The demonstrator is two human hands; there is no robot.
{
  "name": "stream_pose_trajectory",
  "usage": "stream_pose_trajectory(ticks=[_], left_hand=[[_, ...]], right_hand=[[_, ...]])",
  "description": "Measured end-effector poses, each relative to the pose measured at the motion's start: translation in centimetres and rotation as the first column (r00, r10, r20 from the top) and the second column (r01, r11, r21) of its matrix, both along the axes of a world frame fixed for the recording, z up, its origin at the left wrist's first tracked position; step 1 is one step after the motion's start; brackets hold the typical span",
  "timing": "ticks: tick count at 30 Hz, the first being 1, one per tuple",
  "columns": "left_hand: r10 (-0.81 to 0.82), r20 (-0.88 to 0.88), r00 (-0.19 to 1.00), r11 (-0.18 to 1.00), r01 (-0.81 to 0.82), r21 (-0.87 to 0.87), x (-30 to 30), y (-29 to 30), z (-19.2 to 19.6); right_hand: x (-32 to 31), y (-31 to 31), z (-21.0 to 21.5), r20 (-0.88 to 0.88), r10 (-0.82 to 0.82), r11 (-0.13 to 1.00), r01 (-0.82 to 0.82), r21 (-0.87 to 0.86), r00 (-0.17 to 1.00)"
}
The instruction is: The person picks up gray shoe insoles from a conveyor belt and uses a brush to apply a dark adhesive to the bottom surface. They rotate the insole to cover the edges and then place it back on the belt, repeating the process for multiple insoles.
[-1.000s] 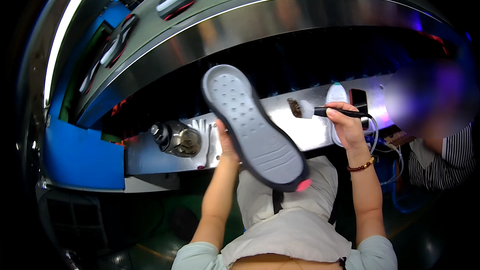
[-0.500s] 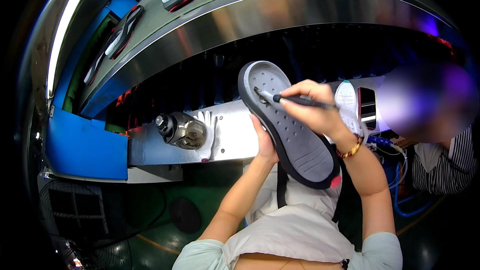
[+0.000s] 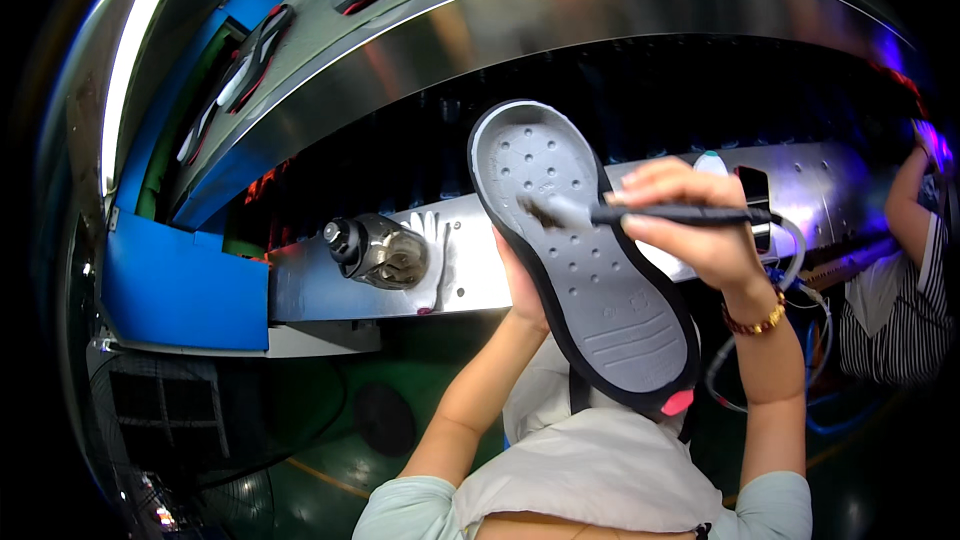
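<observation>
The left hand (image 3: 523, 285) grasps a grey, black-rimmed shoe sole (image 3: 590, 270); the right hand's grip (image 3: 705, 225) clasps a black-handled brush (image 3: 660, 213), now over the sole, no longer beside it.

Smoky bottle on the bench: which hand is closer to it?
Left. The left hand is right of the bottle, holding the grey sole; the right hand is farther right, across the sole, gripping the brush.

No legible text or numbers. Sole (image 3: 603, 285): faint molded marks (image 3: 637, 302) near the curved lines (image 3: 630, 342), too small to read.
</observation>
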State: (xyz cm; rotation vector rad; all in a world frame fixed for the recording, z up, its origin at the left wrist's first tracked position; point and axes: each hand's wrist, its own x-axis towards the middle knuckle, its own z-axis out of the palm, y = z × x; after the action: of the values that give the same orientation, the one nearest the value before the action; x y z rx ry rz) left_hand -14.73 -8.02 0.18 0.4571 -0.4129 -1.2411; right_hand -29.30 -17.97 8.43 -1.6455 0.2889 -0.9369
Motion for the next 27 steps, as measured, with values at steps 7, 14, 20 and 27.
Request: stream_pose_trajectory(ticks=[7,14,20,27], left_hand=[[-0.226,-0.249,0.942,0.954,0.162,-0.252,0.1,0.1,0.0],[0.094,0.106,0.990,0.988,-0.106,0.116,0.2,-0.2,1.3],[0.202,0.145,0.969,0.975,-0.212,0.059,1.9,-1.0,1.3],[0.267,0.096,0.959,0.963,-0.269,0.006,3.4,-1.5,2.5]], right_hand=[[-0.4,0.9,-0.4,-0.068,0.350,0.934,-0.354,-0.060,0.934],[-0.2,0.5,-1.2,-0.034,0.120,0.980,-0.124,-0.158,0.992],[-1.6,0.6,-1.2,0.030,0.242,0.964,-0.244,0.110,0.970],[-2.6,1.4,-1.4,-0.038,0.443,0.892,-0.444,-0.087,0.896]])
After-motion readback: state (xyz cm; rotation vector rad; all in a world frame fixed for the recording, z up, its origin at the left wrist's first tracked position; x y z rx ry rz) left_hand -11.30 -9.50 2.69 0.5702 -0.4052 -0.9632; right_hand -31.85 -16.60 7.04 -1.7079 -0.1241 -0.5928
